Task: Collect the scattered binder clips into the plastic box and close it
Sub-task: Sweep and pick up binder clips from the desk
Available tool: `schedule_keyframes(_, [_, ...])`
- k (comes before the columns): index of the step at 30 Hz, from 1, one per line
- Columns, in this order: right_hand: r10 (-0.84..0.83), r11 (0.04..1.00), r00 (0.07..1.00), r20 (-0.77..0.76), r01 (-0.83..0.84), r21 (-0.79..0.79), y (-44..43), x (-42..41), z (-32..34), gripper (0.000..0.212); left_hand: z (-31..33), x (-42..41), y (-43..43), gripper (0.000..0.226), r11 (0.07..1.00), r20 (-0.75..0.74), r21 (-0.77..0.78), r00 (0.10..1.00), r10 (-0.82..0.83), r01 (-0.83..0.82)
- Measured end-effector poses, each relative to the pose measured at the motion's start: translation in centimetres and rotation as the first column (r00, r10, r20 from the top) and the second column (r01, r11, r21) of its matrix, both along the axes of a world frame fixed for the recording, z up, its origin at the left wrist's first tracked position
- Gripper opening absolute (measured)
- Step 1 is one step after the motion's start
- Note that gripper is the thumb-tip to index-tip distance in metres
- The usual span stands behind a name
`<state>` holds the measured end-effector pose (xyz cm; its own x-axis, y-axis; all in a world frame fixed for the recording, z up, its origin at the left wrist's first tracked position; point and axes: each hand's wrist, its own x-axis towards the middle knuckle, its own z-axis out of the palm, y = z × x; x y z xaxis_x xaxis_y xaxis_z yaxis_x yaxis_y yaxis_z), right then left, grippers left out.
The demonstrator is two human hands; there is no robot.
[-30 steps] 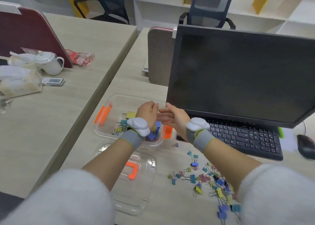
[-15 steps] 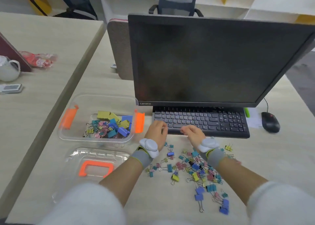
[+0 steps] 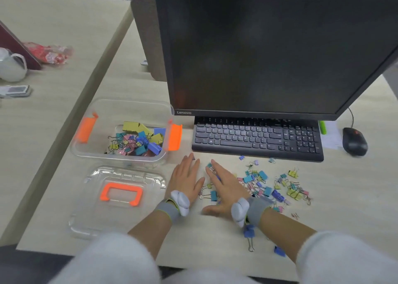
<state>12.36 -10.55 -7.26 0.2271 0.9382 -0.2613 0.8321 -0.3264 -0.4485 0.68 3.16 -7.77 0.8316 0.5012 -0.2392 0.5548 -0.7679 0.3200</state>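
Note:
A clear plastic box [image 3: 101, 154] with orange latches stands open at the left of the keyboard, holding a heap of coloured binder clips [image 3: 137, 142]. Its clear lid [image 3: 120, 199] with an orange handle lies flat in front of it. More binder clips [image 3: 267, 186] are scattered on the desk in front of the keyboard. My left hand [image 3: 187, 179] lies flat and open on the desk beside the lid. My right hand [image 3: 224, 189] is spread palm-down over the left end of the scattered clips, covering some of them.
A black keyboard [image 3: 258, 139] and a large dark monitor [image 3: 269, 46] stand just behind the clips. A black mouse [image 3: 354, 141] sits at the right. On the neighbouring desk are a white jug [image 3: 11, 67], a red packet [image 3: 49, 54] and a small device [image 3: 15, 91].
Both hands left the box and came down toward me onto the desk. They now lie flat, fingers spread, the right one on the clip pile. The view tilted down.

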Motion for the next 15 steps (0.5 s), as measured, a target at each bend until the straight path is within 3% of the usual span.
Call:
schedule_keyframes(3, [0.042, 0.999, 0.993, 0.111, -0.044, 0.016, 0.3, 0.0, -0.8, 0.113, -0.8, -1.1, -0.6, 0.064, 0.999, -0.016, 0.029, 0.999, -0.031, 0.031])
schedule_keyframes(10, [0.023, 0.999, 0.985, 0.171, -0.029, 0.033, 1.7, 0.2, -1.4, 0.094, -1.2, 0.0, -0.7, 0.061, 0.997, -0.024, 0.079, 1.000, -0.008, 0.010])
schedule_keyframes(15, [-0.020, 0.984, 0.963, 0.268, -0.027, 0.174, 2.2, 0.0, -0.8, 0.068, -1.3, 1.0, -0.4, 0.057, 0.997, -0.014, 0.070, 0.999, -0.044, 0.044])
